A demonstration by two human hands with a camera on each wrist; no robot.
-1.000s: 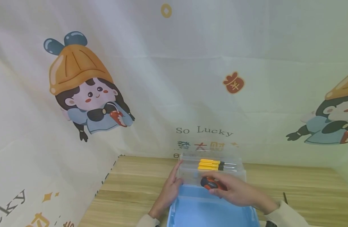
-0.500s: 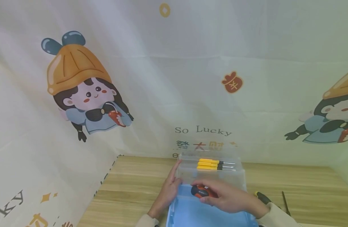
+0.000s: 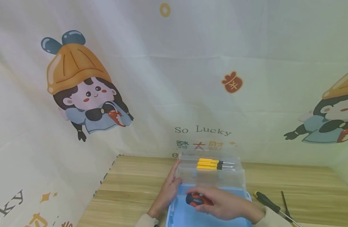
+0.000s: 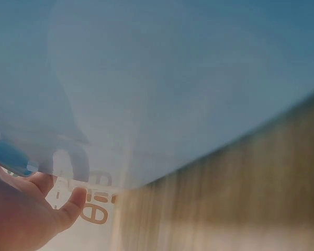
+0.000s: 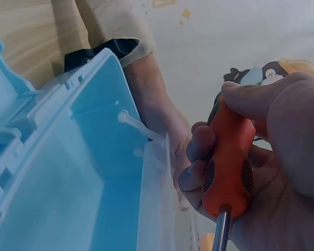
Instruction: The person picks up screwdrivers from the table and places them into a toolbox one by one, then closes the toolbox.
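Note:
My right hand grips a screwdriver by its thick orange-and-black handle, above a blue toolbox. Its metal shank runs out of the bottom of the right wrist view. A clear tray stands at the box's far side, holding three yellow-handled screwdrivers side by side. Against the left side of tray and box rests my left hand, index finger stretched along the tray and thumb apart from it. Large in the left wrist view is the blurred outer side of the box; a few fingers touch its lower edge.
Right of the box, a black-and-yellow screwdriver and a thin dark rod lie on the wooden table. A printed cloth hangs close behind the tray and along the left side.
My right hand has drawn back from the clear tray, toward me and leftward, with the screwdriver still gripped. The black-and-yellow screwdriver on the right has come into view. My left hand stays put.

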